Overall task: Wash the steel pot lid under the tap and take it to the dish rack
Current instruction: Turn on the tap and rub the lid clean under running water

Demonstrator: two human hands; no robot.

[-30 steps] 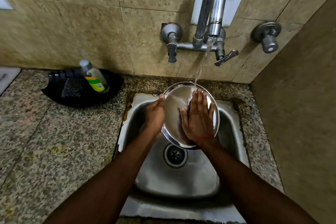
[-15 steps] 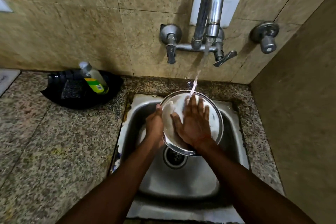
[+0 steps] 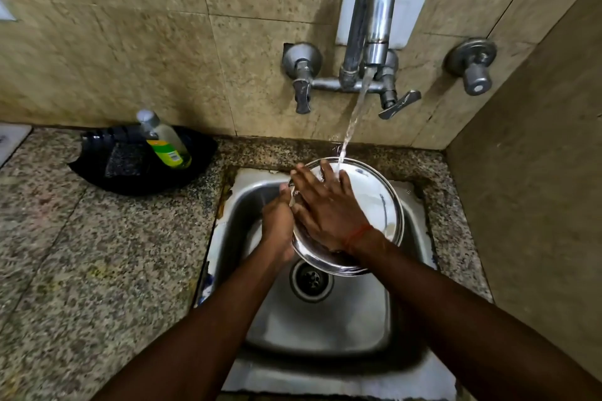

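Note:
The round steel pot lid (image 3: pixel 378 202) is held tilted over the steel sink (image 3: pixel 325 329), under the running stream from the wall tap (image 3: pixel 371 26). My left hand (image 3: pixel 278 221) grips the lid's left rim. My right hand (image 3: pixel 321 205) lies flat on the lid's face with its fingers spread toward the upper left, water landing just beside the fingertips. The lid's lower left part is hidden behind my hands. No dish rack is in view.
A black tray (image 3: pixel 136 172) on the granite counter (image 3: pixel 81 254) holds a dish-soap bottle (image 3: pixel 164 140) and a scrub pad. Two tap handles and a separate valve (image 3: pixel 472 65) stick out from the tiled wall. A side wall stands close on the right.
My right hand has swept across the lid's face toward the upper left. The lid has shifted slightly right and its bright face shows more. The left hand keeps its grip.

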